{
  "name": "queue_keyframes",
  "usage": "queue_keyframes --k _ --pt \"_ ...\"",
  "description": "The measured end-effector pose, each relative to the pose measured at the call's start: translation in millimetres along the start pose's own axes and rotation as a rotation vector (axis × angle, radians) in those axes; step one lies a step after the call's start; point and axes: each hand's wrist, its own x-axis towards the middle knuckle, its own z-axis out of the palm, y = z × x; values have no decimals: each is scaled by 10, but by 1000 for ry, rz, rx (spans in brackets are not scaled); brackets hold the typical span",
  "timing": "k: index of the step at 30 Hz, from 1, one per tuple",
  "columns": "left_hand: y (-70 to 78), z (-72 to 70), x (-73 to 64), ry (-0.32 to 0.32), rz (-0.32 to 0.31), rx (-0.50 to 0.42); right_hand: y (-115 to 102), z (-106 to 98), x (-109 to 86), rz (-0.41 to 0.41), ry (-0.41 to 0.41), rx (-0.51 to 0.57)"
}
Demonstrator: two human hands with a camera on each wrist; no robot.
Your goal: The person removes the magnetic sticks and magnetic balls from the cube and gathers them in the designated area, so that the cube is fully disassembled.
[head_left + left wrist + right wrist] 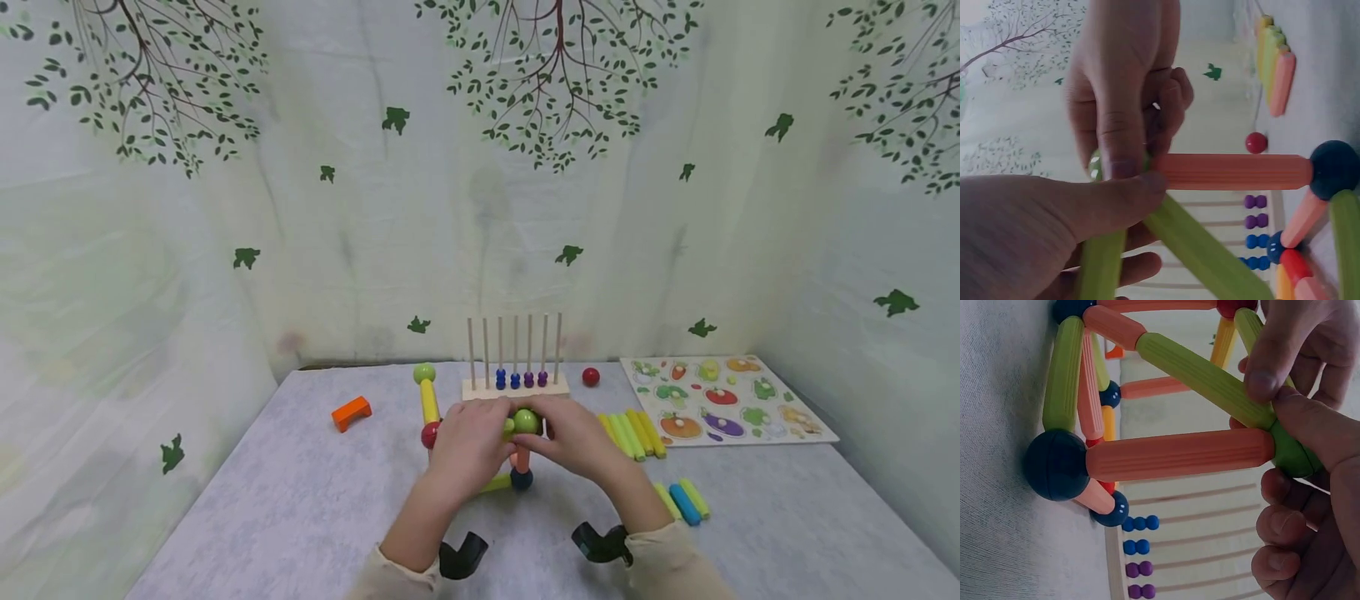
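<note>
Both hands meet at a green ball (527, 421) at the top corner of a construction of magnetic rods and balls. My right hand (573, 433) grips this ball, its thumb on top and fingers curled beneath. My left hand (476, 442) pinches a light green rod (1204, 375) close to the ball, thumb on the near side. A salmon rod (1179, 454) runs from the green ball down to a dark blue ball (1057, 464) on the table. A red ball (430, 434) and a yellow rod (429, 402) show beyond my left hand, which hides part of the frame.
Behind stands a wooden bead rack (516, 387). An orange block (351, 412) lies left. Right are a loose red ball (591, 377), a row of yellow and green rods (633, 433), a blue rod (685, 504) between green ones, and a vegetable puzzle board (720, 417).
</note>
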Motion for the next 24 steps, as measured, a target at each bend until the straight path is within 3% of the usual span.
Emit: queue_keyframes --k 4,10,18,24 --pt "8 65 14 21 -41 -6 40 32 4 -2 -17 74" --pt "-6 66 17 40 -42 -39 84 51 4 -36 -31 144" --pt "-23 46 5 40 -63 -149 89 55 7 -50 -39 139" --pt "-29 42 -6 51 -51 -154 90 52 3 -48 -31 134"
